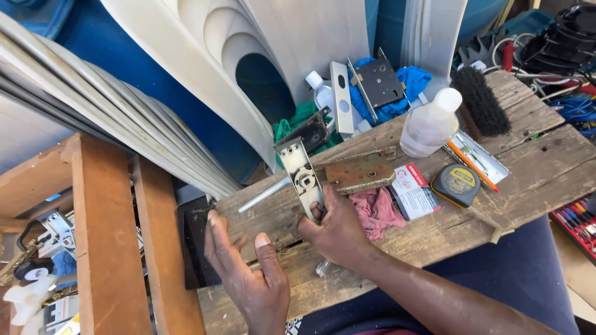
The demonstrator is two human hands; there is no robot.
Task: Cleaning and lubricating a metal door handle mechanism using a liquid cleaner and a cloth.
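The right hand pinches the lower end of a metal lock plate, holding it upright on the plank beside a brass lock case and pink rag. A firmer grip nearer the middle would likely steady it. The left hand lies open and empty on the plank's near edge, fingers spread, wrist low.

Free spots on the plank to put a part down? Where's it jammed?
Bare wood on the plank right of the tape measure, and along the near edge below the pink rag. Crowded: the far edge, with bottle, brush, pencil and lock case. The right hand holds a handle plate; the left hand rests near.
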